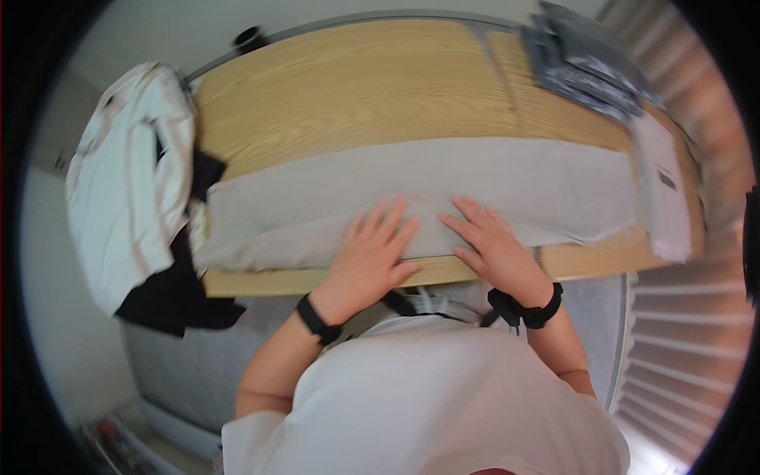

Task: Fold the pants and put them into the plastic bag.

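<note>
pale wood grain runs across the table (356, 87), with white clothing (131, 190) at its left end and grey packages (586, 59) at the far right. light grey fabric (443, 170) lies lengthwise along the near side; the left hand (368, 253) and right hand (495, 249) rest splayed and released on its near middle.

Left fingers (390, 219) and right fingers (460, 228) lie spread, angled inward.

No legible text, only blurry mark (666, 177) on white packet (670, 212)
</note>
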Demonstrator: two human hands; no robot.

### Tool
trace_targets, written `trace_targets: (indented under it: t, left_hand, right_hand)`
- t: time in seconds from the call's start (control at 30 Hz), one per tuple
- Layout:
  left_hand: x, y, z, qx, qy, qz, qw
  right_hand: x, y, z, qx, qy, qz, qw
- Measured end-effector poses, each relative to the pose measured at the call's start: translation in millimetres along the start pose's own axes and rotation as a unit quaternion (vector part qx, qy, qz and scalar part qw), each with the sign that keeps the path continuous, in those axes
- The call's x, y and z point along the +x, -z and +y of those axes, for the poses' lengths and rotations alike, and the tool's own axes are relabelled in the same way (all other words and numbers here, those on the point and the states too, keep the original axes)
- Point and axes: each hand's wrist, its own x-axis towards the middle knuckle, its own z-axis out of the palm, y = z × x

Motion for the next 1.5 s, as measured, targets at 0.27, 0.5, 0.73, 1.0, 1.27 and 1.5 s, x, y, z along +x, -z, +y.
trace_targets:
  t: [0.27, 0.5, 0.73, 1.0, 1.27, 1.5]
  left_hand:
    - [3, 9, 7, 0.007, 0.01, -0.044, 0.999]
    - [3, 7, 9, 0.026, 0.023, -0.045, 0.998]
    - [2, 6, 10, 0.037, 0.031, -0.044, 0.998]
    - [10, 6, 15, 0.024, 0.019, -0.045, 0.999]
    - [5, 3, 10, 0.015, 0.021, -0.049, 0.998]
    - [11, 6, 10, 0.003, 0.009, -0.037, 0.999]
  right_hand:
    - [-129, 101, 184, -0.136, -0.382, 0.434, 0.805]
    - [-165, 131, 265, 0.588, -0.391, 0.545, 0.451]
    - [-116, 140, 232, 0.626, -0.364, 0.47, 0.504]
    - [-149, 131, 274, 0.583, -0.258, 0.543, 0.546]
    - [-121, 112, 236, 0.646, -0.288, 0.536, 0.46]
    - [-97, 154, 150, 0.552, -0.207, 0.479, 0.65]
